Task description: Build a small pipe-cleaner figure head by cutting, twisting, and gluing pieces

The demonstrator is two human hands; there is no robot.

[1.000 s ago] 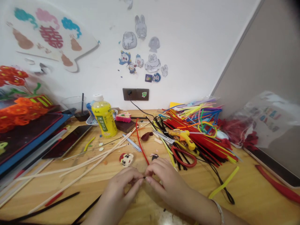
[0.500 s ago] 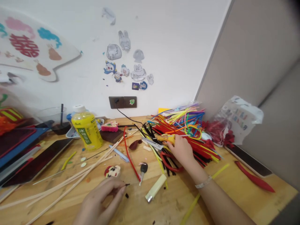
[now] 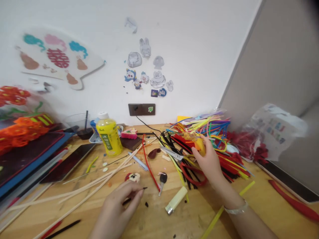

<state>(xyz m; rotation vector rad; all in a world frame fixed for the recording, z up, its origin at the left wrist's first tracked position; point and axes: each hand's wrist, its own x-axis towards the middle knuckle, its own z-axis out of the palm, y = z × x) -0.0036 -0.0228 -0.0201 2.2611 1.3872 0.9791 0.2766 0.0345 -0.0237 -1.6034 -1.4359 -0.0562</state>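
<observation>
My right hand grips a yellow-orange hot glue gun above a heap of coloured pipe cleaners. My left hand pinches a short black pipe cleaner piece between its fingertips, close to a small red-and-white clay figure. A car key and a pale yellow lighter lie on the wooden desk between my hands. Steel scissors rest by the heap, left of the glue gun.
A yellow drink bottle stands at the back left, beside a dark tablet. Long wooden sticks lie across the left of the desk. A plastic bag sits at the right, with a red strip below it.
My hands have parted since the earliest frame. My right hand went to the heap and lifted the glue gun, while my left hand kept the black piece. The view swung and settled.
</observation>
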